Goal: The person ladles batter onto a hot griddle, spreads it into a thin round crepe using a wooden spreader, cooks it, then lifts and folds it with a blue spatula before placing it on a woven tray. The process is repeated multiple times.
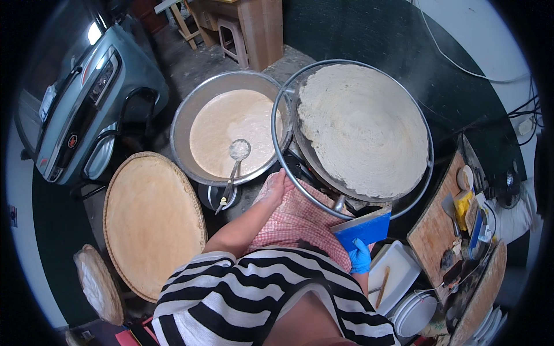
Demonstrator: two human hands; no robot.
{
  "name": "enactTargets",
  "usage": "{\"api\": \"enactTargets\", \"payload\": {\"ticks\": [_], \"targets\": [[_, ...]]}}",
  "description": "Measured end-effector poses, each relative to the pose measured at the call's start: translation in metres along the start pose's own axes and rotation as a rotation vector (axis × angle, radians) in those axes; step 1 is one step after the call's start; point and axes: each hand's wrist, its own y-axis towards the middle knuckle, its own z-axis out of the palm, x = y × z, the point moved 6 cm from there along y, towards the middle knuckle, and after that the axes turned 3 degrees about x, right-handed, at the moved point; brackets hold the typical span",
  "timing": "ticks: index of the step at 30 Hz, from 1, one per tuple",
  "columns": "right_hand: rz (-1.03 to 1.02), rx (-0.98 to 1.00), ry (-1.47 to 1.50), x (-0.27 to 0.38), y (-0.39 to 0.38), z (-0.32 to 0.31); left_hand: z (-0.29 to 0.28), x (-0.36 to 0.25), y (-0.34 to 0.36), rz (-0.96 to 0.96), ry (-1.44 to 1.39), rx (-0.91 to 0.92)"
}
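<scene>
Metal ring (431, 158) around griddle (305, 144), ladle (239, 150) in batter basin (183, 130), round tray (154, 222) left

Left forearm (245, 226) slanting forward, left hand (277, 188) bare, right hand (360, 257) blue-gloved and gripping

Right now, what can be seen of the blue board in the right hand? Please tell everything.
The blue board is flat and roughly four-sided, with a blue face, perhaps plastic, and a pale strip along its upper edge. It is held tilted, right end higher, by the gloved right hand at its lower edge, near the metal ring; whether they touch is unclear.
</scene>
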Motion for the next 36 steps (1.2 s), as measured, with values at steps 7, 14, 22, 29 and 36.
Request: {"api": "enactTargets", "payload": {"ticks": [7, 14, 22, 29, 36], "targets": [[-0.047, -0.007, -0.06, 0.008, -0.005, 0.018, -0.004, 0.003, 0.004, -0.009, 0.018, 0.007], [0.026, -0.042, -0.004, -0.003, 0.005, -0.013, -0.008, 0.006, 0.005, -0.036, 0.013, -0.071], [0.045, -0.028, -0.054, -0.001, 0.001, 0.008, -0.005, 0.004, 0.004, -0.034, -0.007, -0.038], [-0.103, 0.054, -0.911, 0.047, 0.003, 0.082, -0.007, -0.001, 0.012, -0.159, 0.013, -0.126], [-0.652, 0.31, -1.704, 0.068, 0.001, 0.206, -0.003, -0.025, 0.044, -0.146, 0.128, -0.195]]}}
